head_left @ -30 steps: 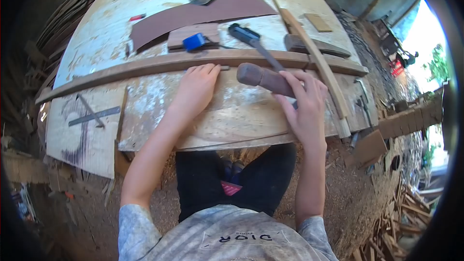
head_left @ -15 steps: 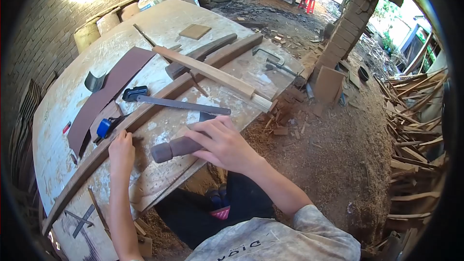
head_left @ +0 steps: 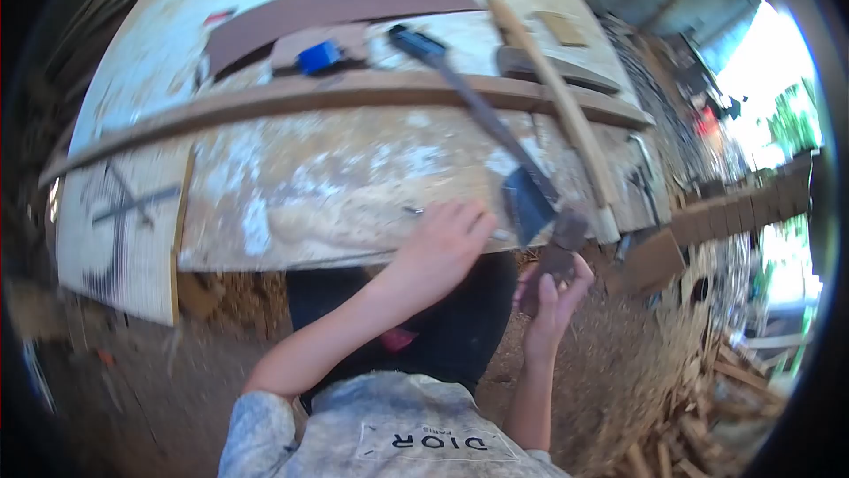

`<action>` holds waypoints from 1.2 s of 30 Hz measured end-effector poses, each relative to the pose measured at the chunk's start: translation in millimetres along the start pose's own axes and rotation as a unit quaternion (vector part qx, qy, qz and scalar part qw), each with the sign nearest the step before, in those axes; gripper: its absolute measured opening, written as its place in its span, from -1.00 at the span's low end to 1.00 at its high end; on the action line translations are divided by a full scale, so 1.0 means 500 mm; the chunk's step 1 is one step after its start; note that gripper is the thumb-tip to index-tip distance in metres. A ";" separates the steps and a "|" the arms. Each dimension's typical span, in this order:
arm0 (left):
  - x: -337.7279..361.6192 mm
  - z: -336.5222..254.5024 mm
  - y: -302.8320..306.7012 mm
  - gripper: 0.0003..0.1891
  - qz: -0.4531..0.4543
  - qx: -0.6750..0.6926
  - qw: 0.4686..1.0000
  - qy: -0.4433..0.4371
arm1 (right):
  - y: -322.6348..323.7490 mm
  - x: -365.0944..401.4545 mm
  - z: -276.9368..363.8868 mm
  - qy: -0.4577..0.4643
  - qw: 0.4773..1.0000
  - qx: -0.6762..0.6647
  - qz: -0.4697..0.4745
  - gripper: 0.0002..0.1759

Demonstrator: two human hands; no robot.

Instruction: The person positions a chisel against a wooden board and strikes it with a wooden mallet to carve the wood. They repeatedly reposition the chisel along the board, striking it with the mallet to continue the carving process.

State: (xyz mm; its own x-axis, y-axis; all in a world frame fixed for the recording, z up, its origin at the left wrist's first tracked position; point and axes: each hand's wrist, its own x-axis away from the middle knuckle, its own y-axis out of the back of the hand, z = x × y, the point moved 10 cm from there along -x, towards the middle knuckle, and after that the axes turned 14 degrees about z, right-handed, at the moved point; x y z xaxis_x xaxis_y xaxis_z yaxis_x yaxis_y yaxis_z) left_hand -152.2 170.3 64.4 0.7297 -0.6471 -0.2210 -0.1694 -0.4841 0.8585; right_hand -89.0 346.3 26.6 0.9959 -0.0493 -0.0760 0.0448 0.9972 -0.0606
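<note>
Two hands work at the near edge of the counter (head_left: 292, 186). Right hand (head_left: 550, 305) is just off the edge, fingers clamped on the dark handle of a wooden-handled tool (head_left: 559, 248). The handle runs up and leans slightly right. Its dark grey blade (head_left: 527, 204) sits over the counter edge, just right of the left hand (head_left: 439, 248). Left hand rests on the near edge, fingers close together and curled. Heavy motion blur, so I cannot tell if they pinch anything. Thin metal pin (head_left: 412, 210) lies just beside the fingertips, on their left.

Farther back, a long curved wood strip (head_left: 265, 102) spans the counter left to right. Saw (head_left: 469, 93) lies diagonally across it, black grip at the far end, blade tip near the tool's blade. Pale wooden slat (head_left: 566, 115) crosses the strip on the right. Far side has a brown sheet (head_left: 354, 2), with a blue object (head_left: 317, 57) just nearer than it. Metal square (head_left: 133, 204) lies on the left part.
</note>
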 end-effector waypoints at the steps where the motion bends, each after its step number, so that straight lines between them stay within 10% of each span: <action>1: 0.010 0.002 -0.012 -0.67 -0.008 0.007 1.000 0.015 | 0.006 0.010 -0.008 -0.006 1.000 0.004 -0.009 -0.43; 36: 0.016 0.077 0.003 -0.69 -0.205 0.039 0.975 0.075 | -0.081 -0.003 0.013 -0.009 1.000 0.006 -0.003 -0.35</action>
State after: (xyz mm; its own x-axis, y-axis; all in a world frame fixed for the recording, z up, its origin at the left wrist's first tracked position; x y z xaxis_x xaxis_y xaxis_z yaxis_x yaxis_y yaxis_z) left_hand -172.4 141.7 46.0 0.8340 -0.2989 -0.4638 0.1117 -0.7318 0.6723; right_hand -92.0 306.6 35.5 0.9969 -0.0543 -0.0571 0.0515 0.9975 -0.0481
